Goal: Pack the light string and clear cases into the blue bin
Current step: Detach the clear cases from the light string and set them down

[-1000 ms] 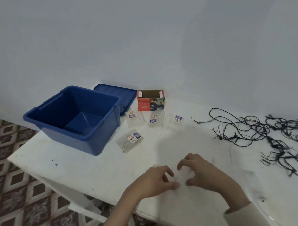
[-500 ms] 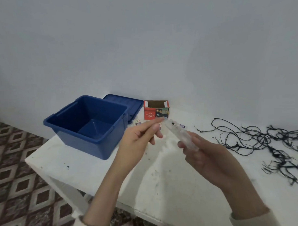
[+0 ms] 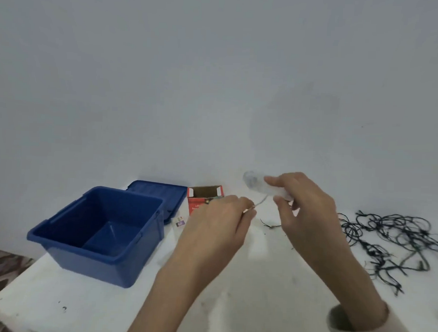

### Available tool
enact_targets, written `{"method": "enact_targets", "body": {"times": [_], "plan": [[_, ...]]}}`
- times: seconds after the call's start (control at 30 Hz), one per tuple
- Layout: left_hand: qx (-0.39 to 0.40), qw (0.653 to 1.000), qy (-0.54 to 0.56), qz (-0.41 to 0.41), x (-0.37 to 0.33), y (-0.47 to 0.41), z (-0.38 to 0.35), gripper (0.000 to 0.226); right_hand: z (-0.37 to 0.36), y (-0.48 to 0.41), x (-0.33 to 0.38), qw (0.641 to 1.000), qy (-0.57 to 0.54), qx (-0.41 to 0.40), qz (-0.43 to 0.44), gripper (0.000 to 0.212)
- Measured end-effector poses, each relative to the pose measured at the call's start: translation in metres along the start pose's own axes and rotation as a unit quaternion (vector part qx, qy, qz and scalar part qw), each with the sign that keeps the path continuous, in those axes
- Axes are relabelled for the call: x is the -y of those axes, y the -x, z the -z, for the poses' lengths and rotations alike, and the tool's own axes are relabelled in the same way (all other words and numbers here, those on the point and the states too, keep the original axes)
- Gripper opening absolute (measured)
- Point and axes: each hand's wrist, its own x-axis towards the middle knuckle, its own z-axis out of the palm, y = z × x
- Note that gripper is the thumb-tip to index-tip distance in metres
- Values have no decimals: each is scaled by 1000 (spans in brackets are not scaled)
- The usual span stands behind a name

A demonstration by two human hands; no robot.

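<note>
Clear-plastic case (image 3: 260,186) gripped in the right hand (image 3: 308,213), held above the counter (image 3: 246,291), long axis tilted from 10 toward 4 o'clock. What looks like a thin wire (image 3: 260,202) under it, pinched by the left hand (image 3: 218,228), fingers curled. Blue bin (image 3: 97,268) open at 9 o'clock of both hands, nearer the left; probably a leftward carry. Black light string (image 3: 389,236) tangled on the counter at 3 o'clock, untouched. Red carton (image 3: 199,205) behind the left hand: "LED" readable, rest hidden. Small labelled case (image 3: 180,222) just beside the bin, print unreadable.
</note>
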Motion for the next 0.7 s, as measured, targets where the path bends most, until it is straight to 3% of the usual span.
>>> {"method": "enact_targets", "body": {"times": [0.03,0.1,0.2,0.27,0.33,0.4,0.47,0.53,0.7], "plan": [[-4,998,-53,-34,1,-4,7,29,7,-3,1,997,-16,62,-31,35],[-3,996,-48,-80,3,-13,17,22,20,-10,-1,969,-73,207,-113,34],[14,983,173,-55,9,-25,22,7,39,-14,-6,886,-237,350,-190,28],[24,939,342,4,10,-27,22,5,45,-14,-10,818,-399,349,-223,23],[27,895,442,60,8,-26,17,15,45,-13,-12,749,-541,295,-243,25],[29,854,508,104,2,-24,6,28,41,-12,-10,715,-608,231,-257,33],[13,819,554,148,-4,-21,-5,31,34,-10,-6,702,-630,190,-273,43],[-25,810,560,173,-9,-19,-12,33,26,-7,-4,709,-625,162,-282,42],[-91,858,479,164,-16,-18,-18,33,23,-4,-2,756,-571,148,-283,38]]}}
